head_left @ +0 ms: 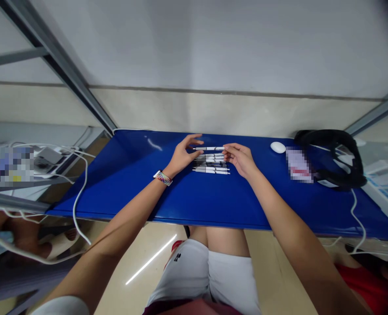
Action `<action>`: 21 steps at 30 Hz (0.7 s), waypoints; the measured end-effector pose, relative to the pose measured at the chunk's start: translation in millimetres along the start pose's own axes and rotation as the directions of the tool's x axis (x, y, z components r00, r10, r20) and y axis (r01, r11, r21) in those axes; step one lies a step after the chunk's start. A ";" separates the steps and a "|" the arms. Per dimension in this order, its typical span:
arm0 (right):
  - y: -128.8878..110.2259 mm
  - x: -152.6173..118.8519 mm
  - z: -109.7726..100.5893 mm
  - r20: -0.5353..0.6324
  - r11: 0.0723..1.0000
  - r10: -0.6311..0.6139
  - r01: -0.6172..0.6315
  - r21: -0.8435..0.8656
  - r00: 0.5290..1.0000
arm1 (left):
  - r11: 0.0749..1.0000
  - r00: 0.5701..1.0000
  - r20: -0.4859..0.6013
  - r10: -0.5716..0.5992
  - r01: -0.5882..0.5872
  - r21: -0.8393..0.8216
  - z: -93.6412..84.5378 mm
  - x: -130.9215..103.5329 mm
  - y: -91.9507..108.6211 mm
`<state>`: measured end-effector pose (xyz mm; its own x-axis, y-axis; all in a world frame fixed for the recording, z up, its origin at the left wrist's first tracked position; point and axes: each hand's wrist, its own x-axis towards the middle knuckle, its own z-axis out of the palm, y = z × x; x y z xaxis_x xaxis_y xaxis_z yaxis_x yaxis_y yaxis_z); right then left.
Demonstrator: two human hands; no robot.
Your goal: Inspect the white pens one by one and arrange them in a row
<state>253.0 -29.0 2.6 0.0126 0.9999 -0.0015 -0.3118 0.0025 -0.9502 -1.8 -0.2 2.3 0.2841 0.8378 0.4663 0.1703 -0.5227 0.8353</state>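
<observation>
Smooth grey panelling point(213, 43) is rising behind you above a cream strip of wall point(213, 109), with a metal bar point(62, 66) slanting down at the left. Glossy and deep blue, the tabletop point(207, 197) is stretching out before you, its long front edge running just above your lap. Slim, straight pens point(213, 160), white with dark or grey sections, are lying close together in a stack of near-parallel lines at the middle of the table, between your hands. Your right hand point(241, 158) is pinching the right end of the farthest pen point(210, 148) between thumb and fingertips. Your left hand point(183, 156) is spreading its fingers and thumb apart around that pen's left tip; whether it is touching there you cannot tell. Around your left wrist a multicoloured patterned band point(164, 177) is sitting. Farther right, a smooth white oval object point(277, 147) is resting beside a packet point(299, 165) whose face is being hidden by pixelation, and a black, looped headgear-like object point(358, 168) is lying next to it. At your left, a white cable point(77, 197) is curving past the table's edge. Below, the pale, shiny floor point(138, 258) is reflecting a bright streak of light.
</observation>
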 end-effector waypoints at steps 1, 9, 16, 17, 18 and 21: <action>0.4 0.3 0.0 -0.003 1.000 -0.001 0.001 0.007 1.000 | 1.000 1.000 -0.009 -0.020 0.020 0.003 0.0 0.0 -0.1; 1.9 1.9 -0.7 -0.013 1.000 0.001 -0.001 -0.003 1.000 | 1.000 0.999 -0.044 -0.019 0.018 -0.009 0.1 1.7 -1.5; -2.8 0.4 0.7 -0.020 0.999 -0.018 0.019 0.034 1.000 | 0.974 0.981 -0.011 -0.196 0.193 -0.118 -1.9 3.4 -0.5; -3.4 0.3 0.5 -0.025 0.999 -0.013 0.014 0.032 1.000 | 0.971 0.979 -0.009 -0.204 0.201 -0.126 -2.1 3.0 0.1; -4.0 0.2 0.2 -0.030 0.999 -0.006 0.007 0.032 1.000 | 0.971 0.979 -0.014 -0.204 0.201 -0.131 -2.3 2.5 1.1; -6.0 0.5 -0.5 -0.040 0.998 0.027 -0.025 0.057 0.999 | 0.979 0.983 -0.035 -0.179 0.175 -0.106 -2.4 0.9 5.1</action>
<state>255.4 -28.5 8.1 0.0419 0.9983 -0.0393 -0.3657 -0.0213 -0.9305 -3.0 -1.8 7.7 0.2157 0.9230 0.3187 0.1167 -0.3485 0.9300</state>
